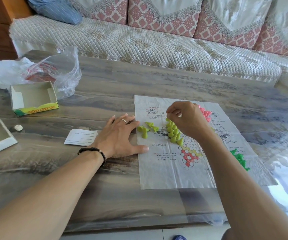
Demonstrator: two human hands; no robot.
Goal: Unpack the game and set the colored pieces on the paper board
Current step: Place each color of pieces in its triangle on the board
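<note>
L hand fingers spread flat on bench, touching paper board edge. R hand fingers curled together just above yellow-green pieces; pinching one or not, cannot tell.

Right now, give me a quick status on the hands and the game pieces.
Left hand flat, pinning paper board edge. Right hand pinching over yellow-green pieces. Four loose pieces still lying down. Nothing blocking.
</note>
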